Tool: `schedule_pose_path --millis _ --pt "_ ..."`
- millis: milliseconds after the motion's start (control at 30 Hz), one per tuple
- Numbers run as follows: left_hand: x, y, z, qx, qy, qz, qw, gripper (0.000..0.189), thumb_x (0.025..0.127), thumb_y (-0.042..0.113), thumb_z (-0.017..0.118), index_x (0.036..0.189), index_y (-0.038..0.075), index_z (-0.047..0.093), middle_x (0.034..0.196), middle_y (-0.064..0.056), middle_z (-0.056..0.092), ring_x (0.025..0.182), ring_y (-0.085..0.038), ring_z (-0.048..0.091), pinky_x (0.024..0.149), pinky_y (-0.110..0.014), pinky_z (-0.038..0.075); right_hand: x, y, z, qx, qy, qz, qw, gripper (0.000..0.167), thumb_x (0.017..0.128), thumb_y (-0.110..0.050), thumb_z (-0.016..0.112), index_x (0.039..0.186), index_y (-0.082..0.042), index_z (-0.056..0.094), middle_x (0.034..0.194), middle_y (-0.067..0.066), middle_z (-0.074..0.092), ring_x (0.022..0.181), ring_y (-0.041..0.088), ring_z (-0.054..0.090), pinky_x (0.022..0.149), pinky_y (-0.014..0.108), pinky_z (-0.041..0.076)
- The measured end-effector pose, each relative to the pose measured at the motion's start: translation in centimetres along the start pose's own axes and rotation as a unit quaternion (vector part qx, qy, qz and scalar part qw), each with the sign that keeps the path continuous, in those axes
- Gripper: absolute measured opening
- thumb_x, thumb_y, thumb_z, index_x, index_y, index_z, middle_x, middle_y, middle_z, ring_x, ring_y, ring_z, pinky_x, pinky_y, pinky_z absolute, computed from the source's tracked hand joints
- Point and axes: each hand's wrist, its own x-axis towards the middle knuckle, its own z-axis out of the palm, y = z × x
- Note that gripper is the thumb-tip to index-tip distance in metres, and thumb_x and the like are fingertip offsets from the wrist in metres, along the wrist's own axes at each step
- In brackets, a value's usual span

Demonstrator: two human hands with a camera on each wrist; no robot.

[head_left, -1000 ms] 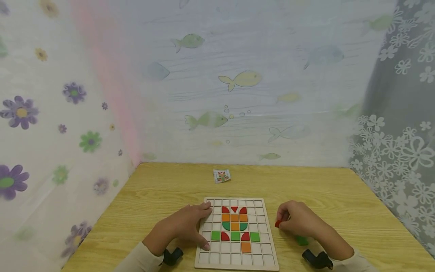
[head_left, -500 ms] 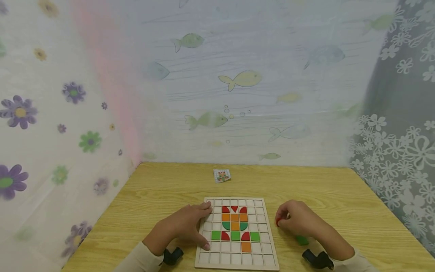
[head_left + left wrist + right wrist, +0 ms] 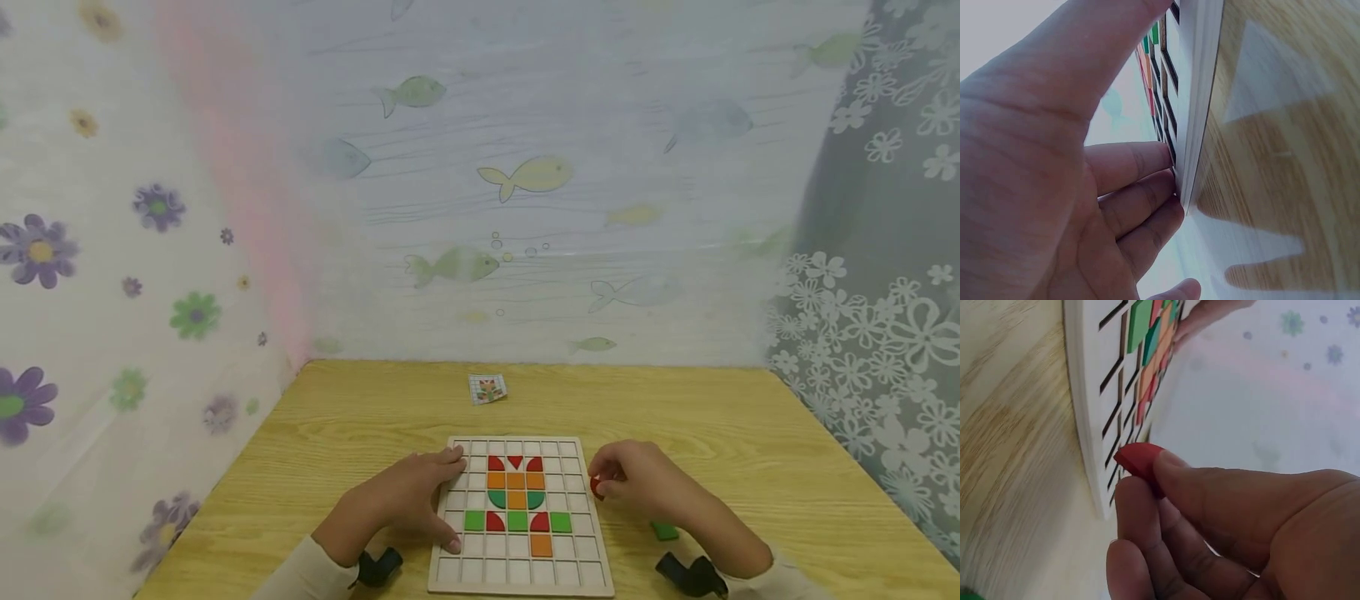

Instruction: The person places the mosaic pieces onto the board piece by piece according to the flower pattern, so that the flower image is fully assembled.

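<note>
A wooden grid board (image 3: 448,575) lies on the table, with red, orange and green tiles set in its squares. My left hand (image 3: 401,496) rests on the board's left edge, fingers and thumb spread and fairly straight. Just off the board's right edge, my right hand (image 3: 637,482) pinches a red quarter-circle tile (image 3: 1141,461) between thumb and fingertips. In the right wrist view the tile's curved side faces up, and the thumb covers part of it. A green tile (image 3: 664,530) lies on the table below the right hand.
A small paper card (image 3: 488,388) printed with a coloured tile pattern lies behind the board. The wooden table (image 3: 360,400) runs back to a fish-print curtain (image 3: 536,175). A dark wrist strap piece (image 3: 693,575) sits by the right sleeve.
My right hand has moved left toward the board with the red tile, and the green tile on the table shows more fully. The left hand stays in place.
</note>
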Motion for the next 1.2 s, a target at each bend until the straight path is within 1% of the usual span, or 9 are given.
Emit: schedule_pose_path --millis 133,233,367,467,567,700,867,1033,1200 --pt "-0.2 0.1 -0.1 -0.004 0.0 0.001 1.0 0.115 0.069 0.07 0.085 0.16 0.017 0.042 0.169 -0.003 0.034 0.154 -0.03 0.035 0.123 -0.059 0.031 0.4 -0.7 0.4 0.017 0.004 0.003 0.9998 0.008 0.092 -0.009 0.077 0.091 -0.013 0.071 0.083 -0.007 0.07 0.076 0.01 0.064 0.066 0.024 0.052" --pt "-0.3 0.4 -0.1 -0.007 0.001 0.0 1.0 0.114 0.069 0.069 0.086 0.16 0.016 0.042 0.168 -0.003 0.035 0.154 -0.03 0.036 0.123 -0.059 0.03 0.7 -1.1 0.7 0.015 0.0 0.003 0.9999 0.008 0.092 -0.01 0.078 0.088 -0.016 0.074 0.081 -0.009 0.07 0.074 0.01 0.063 0.067 0.023 0.052" --pt "-0.8 1.4 0.3 -0.009 0.003 -0.006 0.9999 0.114 0.069 0.068 0.087 0.16 0.016 0.043 0.168 -0.004 0.036 0.154 -0.03 0.036 0.123 -0.06 0.03 0.4 -1.9 1.0 0.017 -0.009 0.001 0.9998 0.005 0.092 -0.012 0.078 0.088 -0.015 0.078 0.08 -0.009 0.07 0.075 0.013 0.061 0.066 0.025 0.051" --pt "-1.1 2.0 0.6 -0.007 0.005 -0.011 0.9999 0.114 0.069 0.068 0.087 0.16 0.016 0.043 0.168 -0.004 0.036 0.154 -0.03 0.036 0.123 -0.061 0.03 0.1 -2.4 1.2 0.021 -0.02 -0.008 0.9996 0.006 0.091 -0.011 0.079 0.087 -0.016 0.08 0.08 -0.01 0.071 0.076 0.014 0.062 0.066 0.026 0.052" --pt "-1.4 2.6 1.0 -0.008 0.007 -0.015 0.9998 0.114 0.068 0.068 0.087 0.159 0.015 0.044 0.167 -0.004 0.036 0.154 -0.03 0.037 0.122 -0.062 0.031 -0.2 -2.7 1.5 0.023 -0.032 -0.024 0.9989 0.009 0.091 -0.01 0.079 0.088 -0.018 0.082 0.081 -0.01 0.073 0.077 0.014 0.063 0.066 0.026 0.053" --pt "-1.9 3.5 1.4 -0.014 0.01 -0.02 0.9996 0.114 0.068 0.067 0.088 0.159 0.014 0.044 0.167 -0.005 0.037 0.153 -0.031 0.037 0.122 -0.061 0.031 -0.7 -3.0 2.0 0.037 -0.046 -0.048 0.9971 0.008 0.091 -0.01 0.079 0.089 -0.017 0.083 0.083 -0.009 0.076 0.078 0.012 0.064 0.065 0.026 0.054" --pt "-2.2 3.9 1.7 -0.012 0.01 -0.025 0.9996 0.114 0.068 0.069 0.086 0.16 0.016 0.043 0.168 -0.003 0.035 0.154 -0.03 0.036 0.122 -0.06 0.031 -0.7 -3.5 2.6 0.056 -0.065 -0.059 0.9946 0.008 0.091 -0.011 0.079 0.088 -0.018 0.083 0.084 -0.01 0.077 0.078 0.009 0.065 0.065 0.026 0.054" --pt "-2.4 4.4 1.9 -0.009 0.01 -0.031 0.9994 0.115 0.068 0.07 0.086 0.16 0.017 0.042 0.168 -0.002 0.035 0.154 -0.029 0.036 0.123 -0.059 0.031 -0.8 -3.9 3.2 0.065 -0.069 -0.071 0.993 0.011 0.091 -0.01 0.079 0.087 -0.02 0.083 0.084 -0.011 0.076 0.077 0.009 0.066 0.065 0.026 0.055" --pt "-2.8 5.1 2.0 -0.014 0.008 -0.04 0.9991 0.115 0.068 0.07 0.086 0.16 0.017 0.042 0.168 -0.002 0.035 0.154 -0.029 0.036 0.123 -0.058 0.032 -0.9 -4.6 3.8 0.067 -0.077 -0.069 0.9924 0.01 0.091 -0.012 0.08 0.086 -0.021 0.083 0.082 -0.013 0.076 0.076 0.009 0.065 0.064 0.025 0.054"
